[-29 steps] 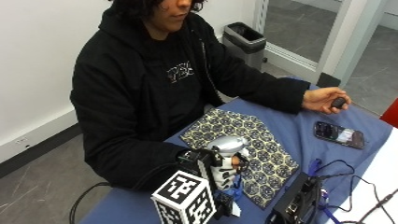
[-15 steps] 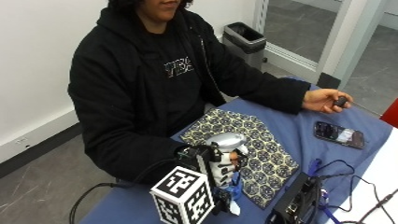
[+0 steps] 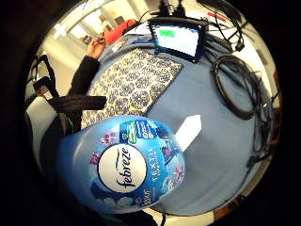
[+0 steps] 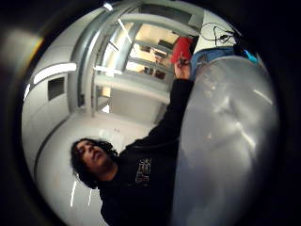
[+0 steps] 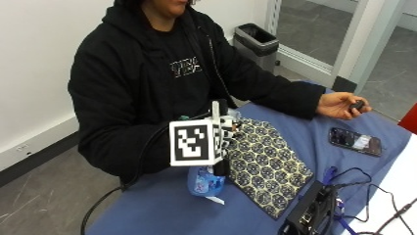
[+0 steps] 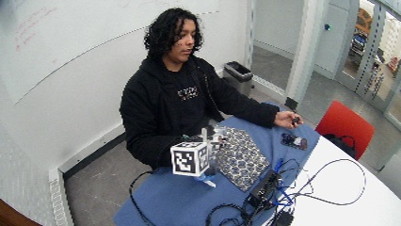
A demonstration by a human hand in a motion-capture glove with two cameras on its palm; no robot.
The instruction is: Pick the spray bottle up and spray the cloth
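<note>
The blue table carries the patterned cloth, lying flat. Just beside its near edge the spray bottle hangs lifted in the gloved right hand — fingers curled round its neck (nozzle direction hidden). Risk: a misaimed squirt could wet the electronics nearby — or miss entirely.

Person seated, black hooded sweatshirt, small pale print on chest, lettering too small to read. Long black sleeves reach wrists. Right hand in black glove with white plastic parts, possibly strap-mounted. Black straps at palm view edge.
</note>
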